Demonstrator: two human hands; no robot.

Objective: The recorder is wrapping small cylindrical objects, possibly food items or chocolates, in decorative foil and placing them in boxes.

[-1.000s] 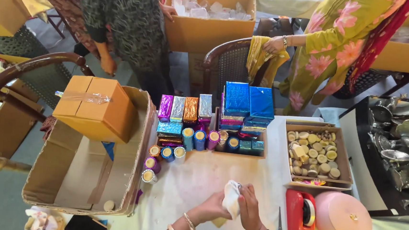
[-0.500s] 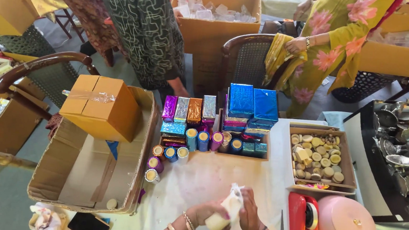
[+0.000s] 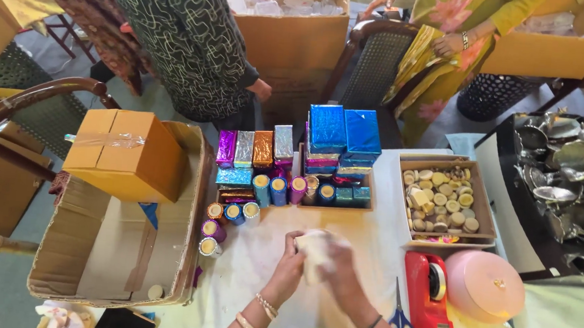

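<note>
Evidently mid-wrap, both hands, left hand [image 3: 289, 270] and right hand [image 3: 342, 274], clasp a pale roll [image 3: 314, 251]; tape dispenser [image 3: 427, 290] at three o'clock seems needed next

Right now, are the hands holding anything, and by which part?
Yes. Both the left hand and right hand clasp a small pale wrapped item between them, gripping its left and right sides above the table.

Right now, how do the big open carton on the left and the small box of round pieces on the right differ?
The big open carton is nearly bare inside, with a taped orange box resting on its rim; the small box is packed with pale round pieces. The carton hangs off the table's left edge; the small box sits fully on the cloth. Both are open brown cardboard.
</note>
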